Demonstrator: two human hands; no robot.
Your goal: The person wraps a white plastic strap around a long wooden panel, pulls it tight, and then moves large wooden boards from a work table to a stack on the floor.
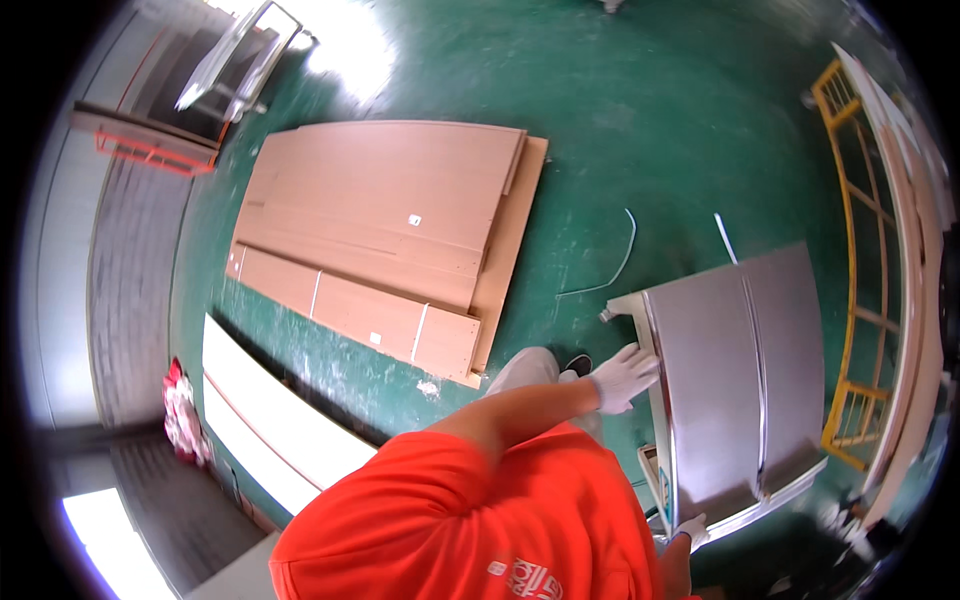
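A low cart with a grey, metal-looking top [710, 390] stands at my right, split by a shiny raised strip [757, 370]. My left hand [625, 379], in a white glove, lies against the cart's near edge with its fingers stretched out. Farther down that same side, my gloved right hand [692, 531] holds the cart's lower corner; its fingers are partly hidden. One caster [606, 315] shows under the upper corner.
Stacked brown cardboard packages [380, 200] lie on the green floor, with a long white panel [290, 420] at left. A thin strip [625, 260] lies near the cart. Right stands a yellow-framed rack [850, 290]; another cart [240, 60] is at far left.
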